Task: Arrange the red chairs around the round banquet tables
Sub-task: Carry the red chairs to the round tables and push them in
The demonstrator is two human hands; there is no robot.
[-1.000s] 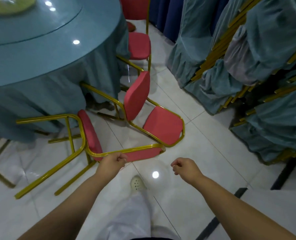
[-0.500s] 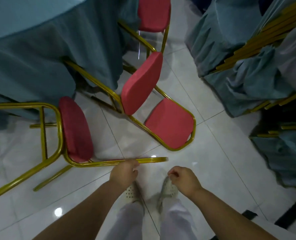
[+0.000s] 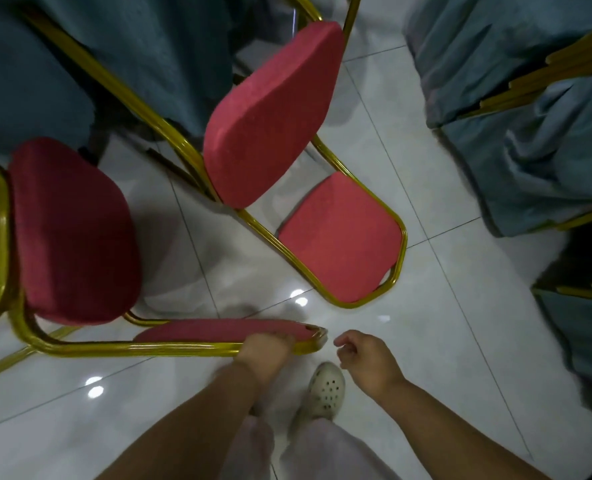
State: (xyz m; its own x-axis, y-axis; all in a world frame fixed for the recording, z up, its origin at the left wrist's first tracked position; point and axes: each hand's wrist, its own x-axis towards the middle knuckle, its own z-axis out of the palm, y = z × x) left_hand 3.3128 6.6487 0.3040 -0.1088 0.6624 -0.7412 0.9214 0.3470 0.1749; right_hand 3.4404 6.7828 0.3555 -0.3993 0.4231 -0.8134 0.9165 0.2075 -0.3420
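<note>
Left hand (image 3: 265,351) grips chair (image 3: 73,233) by its frame, prob to drag it tableside; right hand (image 3: 364,358) loosely curled, holding nothing.

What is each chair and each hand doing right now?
Near chair: tipped over, its frame held at the seat's edge.
Far chair: tipped, its gold frame against the blue tablecloth.
Left hand: grips the near chair's gold frame.
Right hand: fingers loosely curled, holding nothing, close to the chair's corner.
Shoe: flat on the tiled floor.
</note>
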